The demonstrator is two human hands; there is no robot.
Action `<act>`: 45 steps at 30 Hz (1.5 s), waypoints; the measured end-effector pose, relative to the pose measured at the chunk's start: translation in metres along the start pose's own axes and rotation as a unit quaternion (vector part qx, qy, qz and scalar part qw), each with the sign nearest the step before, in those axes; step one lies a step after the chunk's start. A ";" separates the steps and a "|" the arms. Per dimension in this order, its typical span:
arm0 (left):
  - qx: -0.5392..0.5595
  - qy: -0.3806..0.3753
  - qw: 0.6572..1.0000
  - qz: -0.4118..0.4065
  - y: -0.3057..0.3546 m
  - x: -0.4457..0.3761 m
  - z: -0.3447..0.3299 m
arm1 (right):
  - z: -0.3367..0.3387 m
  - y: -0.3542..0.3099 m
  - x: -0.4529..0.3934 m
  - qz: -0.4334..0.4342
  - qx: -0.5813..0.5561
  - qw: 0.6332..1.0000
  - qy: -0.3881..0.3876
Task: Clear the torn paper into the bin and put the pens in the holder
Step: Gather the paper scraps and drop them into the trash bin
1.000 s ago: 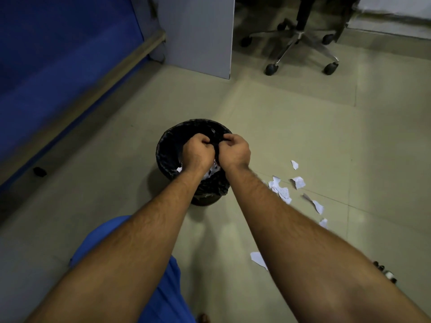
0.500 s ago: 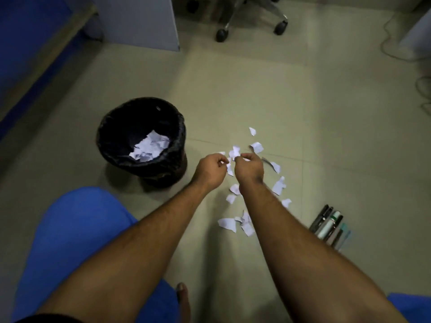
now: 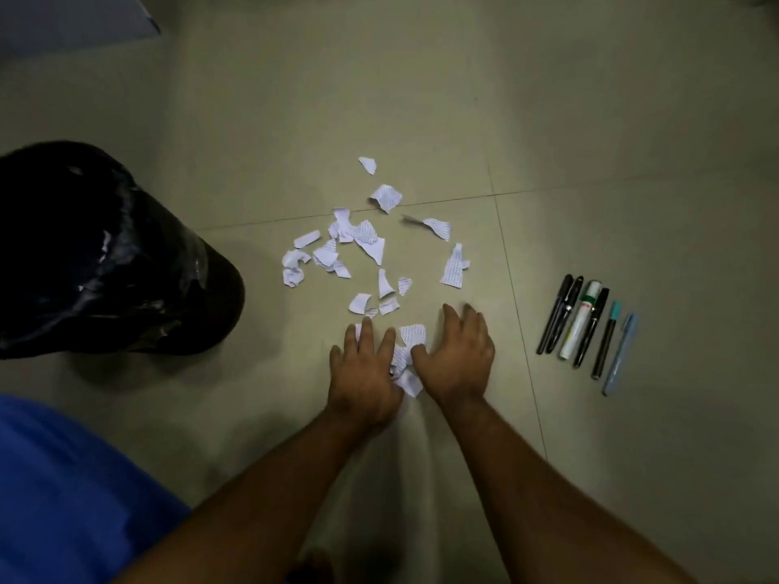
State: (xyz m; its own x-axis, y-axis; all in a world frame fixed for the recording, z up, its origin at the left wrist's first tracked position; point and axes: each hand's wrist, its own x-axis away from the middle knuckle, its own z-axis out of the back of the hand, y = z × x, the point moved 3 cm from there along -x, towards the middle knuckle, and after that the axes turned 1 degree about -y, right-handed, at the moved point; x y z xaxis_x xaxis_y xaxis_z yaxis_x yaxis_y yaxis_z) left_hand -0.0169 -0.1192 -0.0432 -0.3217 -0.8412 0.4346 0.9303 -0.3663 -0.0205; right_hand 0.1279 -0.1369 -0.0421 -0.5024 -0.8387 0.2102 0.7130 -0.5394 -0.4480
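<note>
Floor (image 3: 548, 120): pale tiles with thin grout lines, dimly lit.
Bin (image 3: 97, 255): black, lined with a glossy black bag, standing at the left edge, well apart from the hands; its inside is not visible.
Blue cloth (image 3: 63, 491): fills the lower left corner by the person's left forearm.
Pens (image 3: 586, 326): six in a neat row on the floor, right of the hands, lying side by side; three black, one white marker with a green cap, one black with a teal cap, one pale blue.
Torn paper (image 3: 366, 238): white printed scraps scattered on the floor between bin and pens, the nearest ones under and between the hands.
Left hand (image 3: 364, 373): palm down, fingers spread flat, pressing on scraps; nothing gripped.
Right hand (image 3: 457, 356): palm down, fingers loosely spread, thumb against the scraps between both hands; nothing gripped.
</note>
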 end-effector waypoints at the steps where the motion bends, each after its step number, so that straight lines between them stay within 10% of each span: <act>1: -0.008 0.023 1.000 0.002 0.003 -0.001 0.002 | -0.003 -0.001 0.002 0.012 0.005 1.000 0.014; 9: 0.037 0.122 0.992 0.003 -0.002 -0.056 0.038 | 0.015 -0.006 -0.029 0.001 -0.028 0.997 0.076; 22: 0.109 -0.001 0.987 0.121 -0.042 -0.112 0.060 | 0.006 -0.030 -0.078 0.090 -0.009 0.993 -0.080; 28: 0.131 0.151 0.977 0.069 -0.039 -0.109 0.067 | 0.004 -0.034 -0.091 0.104 -0.017 0.994 0.022; 32: 0.116 0.093 0.975 0.163 -0.069 -0.129 0.058 | -0.012 -0.047 -0.106 0.057 0.080 0.988 -0.119; 36: 0.166 0.011 0.984 0.069 -0.051 -0.115 0.061 | 0.007 -0.053 -0.117 0.039 0.053 0.965 -0.256; 45: 0.144 -0.048 0.980 0.128 -0.044 -0.098 0.107 | 0.011 -0.043 -0.081 0.029 0.144 0.942 -0.304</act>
State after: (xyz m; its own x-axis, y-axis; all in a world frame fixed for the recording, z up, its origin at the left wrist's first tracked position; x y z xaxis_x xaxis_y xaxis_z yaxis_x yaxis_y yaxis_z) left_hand -0.0078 0.0217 0.0114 -0.0667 -0.8440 0.5322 0.9939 -0.0094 0.1097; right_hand 0.1428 -0.0466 -0.0306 -0.1488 -0.7087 0.6897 0.8771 -0.4166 -0.2389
